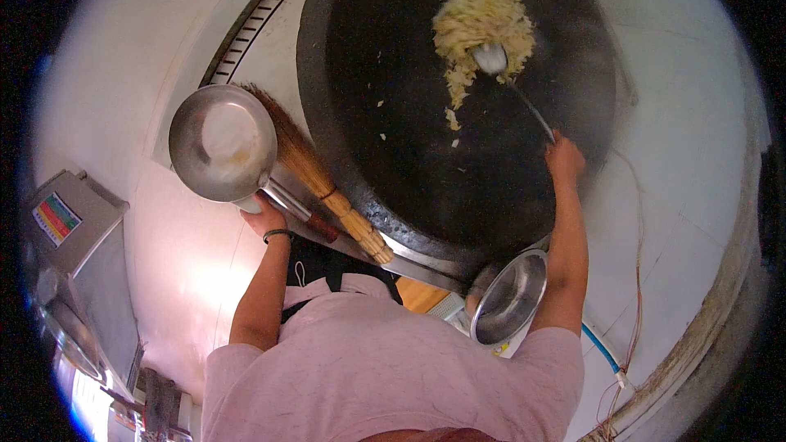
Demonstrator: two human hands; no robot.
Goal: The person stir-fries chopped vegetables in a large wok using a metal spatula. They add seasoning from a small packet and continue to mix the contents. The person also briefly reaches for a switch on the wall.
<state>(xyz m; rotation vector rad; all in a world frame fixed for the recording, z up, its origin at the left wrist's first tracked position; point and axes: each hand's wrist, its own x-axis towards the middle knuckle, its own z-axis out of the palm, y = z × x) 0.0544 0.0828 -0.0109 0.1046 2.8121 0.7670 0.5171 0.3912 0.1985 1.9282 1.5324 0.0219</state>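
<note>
My right hand (pixel 565 157) is closed round the handle of a long metal wok spatula (pixel 491 57). Its blade touches a heap of pale yellow shredded food (pixel 483 20) in the far part of a very large dark wok (pixel 409 188). Small scraps lie scattered on the wok's surface. At the left, my left hand (pixel 264 218) is closed at the near rim of a metal pan (pixel 184 147), beside its handle. Something white shows by the fingers; the pan partly hides them, and what they grip is unclear.
A bamboo wok brush (pixel 352 217) lies slanted along the wok's left edge, beside the pan's handle. Near my right forearm stands a steel bowl (pixel 532 278). A slotted grate (pixel 246 37) runs at the far left. A blue hose (pixel 602 348) and wires hang at the right.
</note>
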